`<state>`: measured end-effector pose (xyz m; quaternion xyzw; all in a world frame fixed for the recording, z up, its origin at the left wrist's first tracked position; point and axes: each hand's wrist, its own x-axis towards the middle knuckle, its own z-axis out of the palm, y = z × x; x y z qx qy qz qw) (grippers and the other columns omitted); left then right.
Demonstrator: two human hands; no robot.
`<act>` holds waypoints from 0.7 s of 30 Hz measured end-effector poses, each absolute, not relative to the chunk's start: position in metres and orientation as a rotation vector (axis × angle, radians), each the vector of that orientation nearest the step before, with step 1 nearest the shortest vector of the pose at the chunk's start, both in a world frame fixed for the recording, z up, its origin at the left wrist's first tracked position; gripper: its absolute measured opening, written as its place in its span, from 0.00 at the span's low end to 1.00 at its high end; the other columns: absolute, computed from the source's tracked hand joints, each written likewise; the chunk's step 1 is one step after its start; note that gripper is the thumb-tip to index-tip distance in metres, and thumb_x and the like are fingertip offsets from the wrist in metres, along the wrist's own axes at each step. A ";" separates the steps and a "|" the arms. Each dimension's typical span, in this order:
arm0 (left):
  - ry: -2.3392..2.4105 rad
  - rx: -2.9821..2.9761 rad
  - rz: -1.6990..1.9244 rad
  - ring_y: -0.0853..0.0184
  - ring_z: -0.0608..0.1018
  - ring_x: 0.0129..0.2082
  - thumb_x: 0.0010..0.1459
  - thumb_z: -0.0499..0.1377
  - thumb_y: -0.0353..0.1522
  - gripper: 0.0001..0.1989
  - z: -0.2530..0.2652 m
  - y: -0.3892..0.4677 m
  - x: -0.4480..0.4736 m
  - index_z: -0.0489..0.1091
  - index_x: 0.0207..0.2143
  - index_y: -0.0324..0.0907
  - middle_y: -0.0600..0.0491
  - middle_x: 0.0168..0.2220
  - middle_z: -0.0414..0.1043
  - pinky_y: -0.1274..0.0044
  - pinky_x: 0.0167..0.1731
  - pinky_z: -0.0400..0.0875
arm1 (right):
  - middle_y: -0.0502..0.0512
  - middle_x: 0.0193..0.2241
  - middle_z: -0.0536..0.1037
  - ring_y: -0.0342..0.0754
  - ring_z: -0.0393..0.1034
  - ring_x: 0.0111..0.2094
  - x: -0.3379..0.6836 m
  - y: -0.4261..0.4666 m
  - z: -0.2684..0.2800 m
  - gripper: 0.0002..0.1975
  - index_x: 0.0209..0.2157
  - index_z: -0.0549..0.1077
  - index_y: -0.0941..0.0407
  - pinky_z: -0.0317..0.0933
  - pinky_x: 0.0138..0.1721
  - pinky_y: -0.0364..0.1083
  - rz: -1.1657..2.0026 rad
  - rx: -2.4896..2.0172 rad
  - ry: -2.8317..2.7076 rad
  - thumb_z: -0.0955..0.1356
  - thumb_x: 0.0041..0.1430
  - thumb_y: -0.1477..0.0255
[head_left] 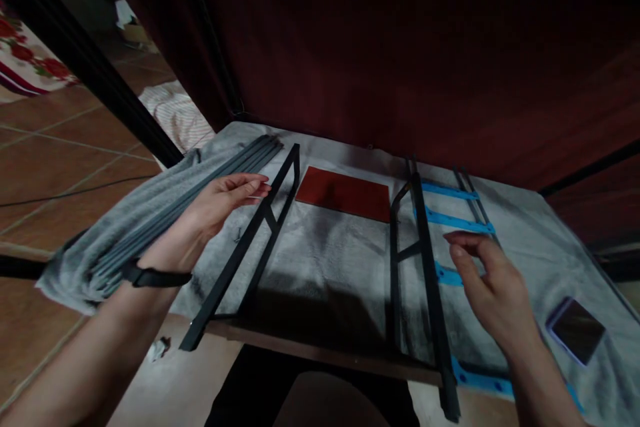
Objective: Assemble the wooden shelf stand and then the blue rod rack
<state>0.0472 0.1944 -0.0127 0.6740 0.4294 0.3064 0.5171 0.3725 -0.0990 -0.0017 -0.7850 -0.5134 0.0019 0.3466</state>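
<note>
Our left forearm [115, 337] carries the left grip [225, 199] (closed or not, we cannot tell) beside a likely stiff black frame [243, 245], best held mid-bar, on the blanket [325, 257]; our right grip [493, 280] curls loosely apart.

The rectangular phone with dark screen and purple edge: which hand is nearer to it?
Right. The right hand is to the upper left of the phone in the picture; the left hand is much farther left, beside a black, angular frame.
</note>
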 end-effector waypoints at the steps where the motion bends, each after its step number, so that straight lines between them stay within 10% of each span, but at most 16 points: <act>1: 1.030 1.553 0.770 0.60 0.78 0.45 0.60 0.57 0.40 0.19 -0.021 0.203 0.051 0.71 0.47 0.36 0.50 0.42 0.78 0.70 0.46 0.72 | 0.55 0.45 0.76 0.51 0.71 0.45 0.375 -0.083 0.005 0.14 0.43 0.72 0.51 0.64 0.42 0.48 -0.008 -2.001 -1.383 0.62 0.66 0.58; 10: 0.987 1.540 0.825 0.62 0.75 0.46 0.49 0.66 0.44 0.33 -0.057 0.244 0.084 0.66 0.55 0.39 0.48 0.47 0.72 0.71 0.49 0.69 | 0.56 0.47 0.77 0.50 0.72 0.45 0.409 0.095 -0.012 0.14 0.47 0.73 0.55 0.64 0.48 0.48 0.462 -2.073 -1.731 0.62 0.64 0.68; 21: 0.943 1.714 0.664 0.56 0.75 0.50 0.56 0.58 0.45 0.27 -0.070 0.248 0.093 0.67 0.54 0.39 0.48 0.49 0.75 0.68 0.52 0.67 | 0.67 0.52 0.74 0.52 0.69 0.51 0.413 0.233 -0.109 0.19 0.52 0.71 0.63 0.59 0.50 0.45 0.534 -2.472 -1.786 0.57 0.67 0.74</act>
